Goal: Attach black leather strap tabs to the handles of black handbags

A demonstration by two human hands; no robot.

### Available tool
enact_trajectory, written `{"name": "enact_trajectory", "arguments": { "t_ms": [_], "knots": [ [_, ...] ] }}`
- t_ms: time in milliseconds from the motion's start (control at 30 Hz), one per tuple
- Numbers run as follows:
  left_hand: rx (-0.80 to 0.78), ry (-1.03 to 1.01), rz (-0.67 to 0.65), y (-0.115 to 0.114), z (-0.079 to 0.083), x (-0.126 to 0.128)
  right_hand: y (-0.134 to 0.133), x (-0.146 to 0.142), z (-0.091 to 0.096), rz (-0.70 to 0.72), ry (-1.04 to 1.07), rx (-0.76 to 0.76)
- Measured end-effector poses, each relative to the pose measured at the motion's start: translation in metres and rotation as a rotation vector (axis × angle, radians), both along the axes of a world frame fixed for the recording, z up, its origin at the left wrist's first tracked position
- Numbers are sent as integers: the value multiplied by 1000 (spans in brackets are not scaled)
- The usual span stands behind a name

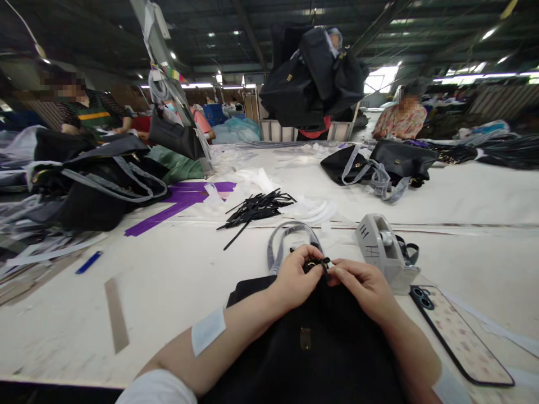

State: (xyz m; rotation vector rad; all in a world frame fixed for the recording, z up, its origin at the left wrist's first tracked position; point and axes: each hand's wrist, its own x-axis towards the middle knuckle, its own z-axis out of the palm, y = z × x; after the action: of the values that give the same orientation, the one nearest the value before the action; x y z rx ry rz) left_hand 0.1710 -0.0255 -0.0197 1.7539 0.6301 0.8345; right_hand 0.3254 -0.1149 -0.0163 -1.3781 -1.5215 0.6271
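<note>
A black handbag [337,348] lies in front of me, with a small gold clasp [305,338] on its face. Wrapped handles [275,247] in clear plastic stand up at its far side. At the bag's upper edge my left hand [301,272] pinches a narrow black strap [325,265] beside some gold-coloured hardware. From the right, my right hand [357,283] closes its thumb and fingers on the same strap's end. A small pale bit shows between the two hands. The exact fold of the strap is hidden by my fingers.
A pile of black strips [261,209] lies beyond the bag. To the right are a tape dispenser [381,247] and a phone [463,336]. Other black bags [396,163] rest on the white table [177,292], with purple strips [168,213] and a blue marker [88,262] left. Co-workers sit across.
</note>
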Motion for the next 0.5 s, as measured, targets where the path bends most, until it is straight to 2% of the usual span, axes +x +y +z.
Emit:
{"name": "enact_trajectory", "arguments": {
  "t_ms": [133, 333, 400, 500],
  "knots": [
    [181, 64, -61, -8, 9, -4, 3, 1, -6, -87, 131, -111],
    [361, 153, -101, -9, 1, -9, 6, -8, -2, 79, 7, -103],
    [435, 149, -81, -8, -1, -10, 7, -9, -1, 79, -31, -81],
    [592, 62, 28, -8, 0, -14, 7, -9, -2, 4, -46, -15]
  ]
}}
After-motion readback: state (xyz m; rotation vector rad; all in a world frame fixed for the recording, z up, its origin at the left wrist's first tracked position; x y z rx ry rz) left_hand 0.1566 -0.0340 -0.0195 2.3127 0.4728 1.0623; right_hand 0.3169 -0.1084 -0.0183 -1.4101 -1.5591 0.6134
